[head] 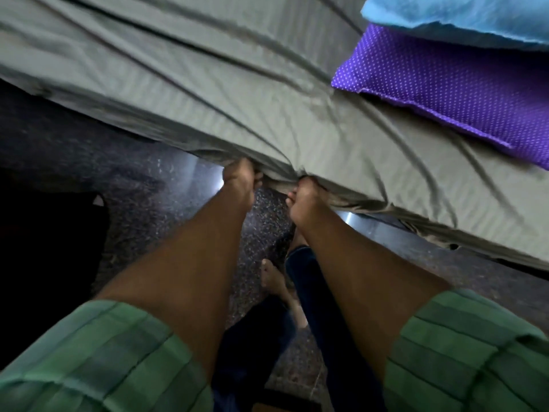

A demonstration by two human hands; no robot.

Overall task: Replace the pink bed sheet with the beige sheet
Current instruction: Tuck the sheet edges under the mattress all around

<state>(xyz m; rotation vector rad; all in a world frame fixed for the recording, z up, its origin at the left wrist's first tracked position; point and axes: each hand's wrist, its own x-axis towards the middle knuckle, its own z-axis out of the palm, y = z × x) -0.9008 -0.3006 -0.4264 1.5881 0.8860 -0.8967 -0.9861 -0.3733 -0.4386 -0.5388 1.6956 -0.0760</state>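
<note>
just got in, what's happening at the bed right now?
A person is standing at the side of the bed, gripping the edge of the beige sheet with both hands. The left hand and the right hand hold bunched fabric close together at the mattress edge, and creases fan out from there. The sheet already covers the visible mattress. A purple dotted pillow and a blue pillow lie on it at the upper right. No pink sheet is in view.

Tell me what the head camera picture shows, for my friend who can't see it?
Both hands, left hand and right hand, grip the bunched edge of a wrinkled grey-beige sheet at the side of a bed. A purple dotted pillow lies on the sheet at the upper right, with a blue pillow on top of it.
</note>
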